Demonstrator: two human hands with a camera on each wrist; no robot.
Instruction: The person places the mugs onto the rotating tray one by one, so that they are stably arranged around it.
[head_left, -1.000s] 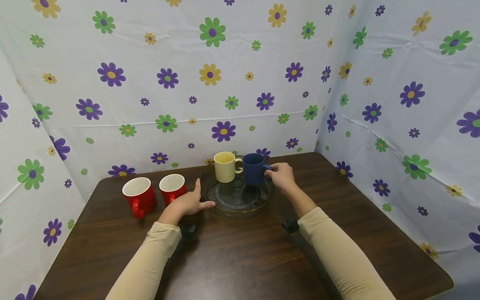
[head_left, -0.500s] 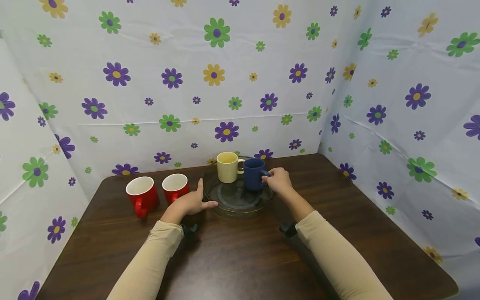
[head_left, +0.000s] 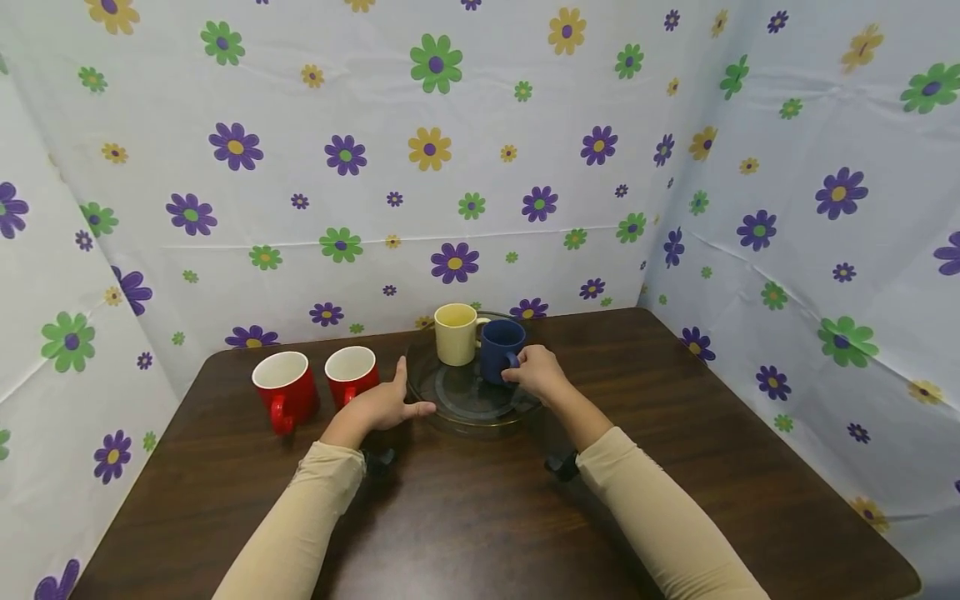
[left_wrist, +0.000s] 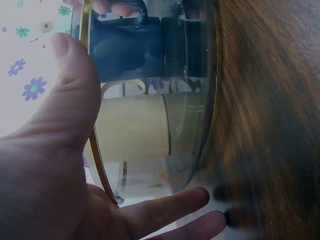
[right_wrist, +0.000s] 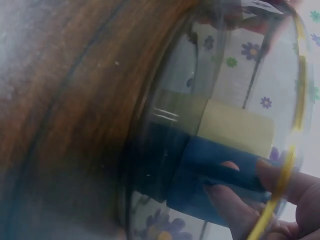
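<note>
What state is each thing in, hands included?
Clear round gold-rimmed tray, flat on the dark wood-grain table, two mugs inside
Yellow cylindrical mug, upright in the tray
Blue cylindrical mug, upright in the tray
Left red mug with white inside, upright on the table
Right red mug with white inside, upright, partly hidden
Left hand, fingers spread at the tray's side
Right hand, pinching the blue mug's handle
White flower-print backdrop, creased

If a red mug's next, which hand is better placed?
Left, likely: the left hand is beside a red mug and holds no mug; the right hand holds the blue mug by its handle within the glass dish.
</note>
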